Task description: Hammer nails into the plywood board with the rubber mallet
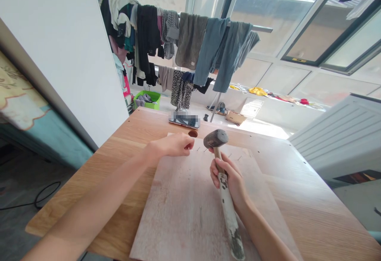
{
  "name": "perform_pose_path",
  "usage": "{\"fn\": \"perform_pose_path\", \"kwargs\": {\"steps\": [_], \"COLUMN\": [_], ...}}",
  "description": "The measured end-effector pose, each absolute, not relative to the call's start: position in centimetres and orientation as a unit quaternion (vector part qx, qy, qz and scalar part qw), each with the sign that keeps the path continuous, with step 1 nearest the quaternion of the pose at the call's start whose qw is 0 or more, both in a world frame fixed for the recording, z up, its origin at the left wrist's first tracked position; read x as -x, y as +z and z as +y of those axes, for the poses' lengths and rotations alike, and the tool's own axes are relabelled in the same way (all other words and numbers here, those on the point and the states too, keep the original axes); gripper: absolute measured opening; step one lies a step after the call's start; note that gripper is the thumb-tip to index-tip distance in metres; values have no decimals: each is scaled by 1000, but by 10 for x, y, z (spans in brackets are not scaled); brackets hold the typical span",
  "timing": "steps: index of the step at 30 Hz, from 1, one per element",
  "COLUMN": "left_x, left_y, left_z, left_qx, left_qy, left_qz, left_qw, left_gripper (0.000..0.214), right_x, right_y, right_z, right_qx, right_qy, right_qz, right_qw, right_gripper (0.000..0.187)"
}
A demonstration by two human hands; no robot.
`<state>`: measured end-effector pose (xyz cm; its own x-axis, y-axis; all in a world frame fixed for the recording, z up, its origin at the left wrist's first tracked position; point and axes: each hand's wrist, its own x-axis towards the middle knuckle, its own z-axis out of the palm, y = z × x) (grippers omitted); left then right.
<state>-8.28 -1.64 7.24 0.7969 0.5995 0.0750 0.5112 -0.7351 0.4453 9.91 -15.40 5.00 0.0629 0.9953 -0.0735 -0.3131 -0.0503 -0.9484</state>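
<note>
The screen of the flat dark phone (184,119) is blurred out, the tiny thin thing (191,148) pinched by the left hand (172,145) is too small to tell, the right hand (229,177) hides part of the shaft of the black-headed wooden-handled mallet (216,138), and both forearms run off the bottom edge.
</note>
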Motion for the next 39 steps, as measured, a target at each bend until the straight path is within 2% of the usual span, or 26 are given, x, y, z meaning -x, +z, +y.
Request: {"fn": "perform_pose_path", "kwargs": {"steps": [8,24,33,39], "left_x": [80,77,75,76], "left_y": [61,58,33,30], "left_z": [-8,-9,1,4], "left_qx": [-925,-927,-877,-853], "left_qy": [160,155,223,237], "left_qz": [283,294,269,271], "left_qw": [197,174,331,379], "left_gripper": [12,12,13,11], "right_x": [-99,-97,-95,-94], "right_y": [45,47,46,48], "right_z": [-153,-155,-155,-155], "right_qx": [461,464,457,446], "right_qy": [573,574,584,587], "right_qz": [-384,-396,-396,-409], "right_qw": [558,546,541,538], "right_gripper": [40,36,41,41]}}
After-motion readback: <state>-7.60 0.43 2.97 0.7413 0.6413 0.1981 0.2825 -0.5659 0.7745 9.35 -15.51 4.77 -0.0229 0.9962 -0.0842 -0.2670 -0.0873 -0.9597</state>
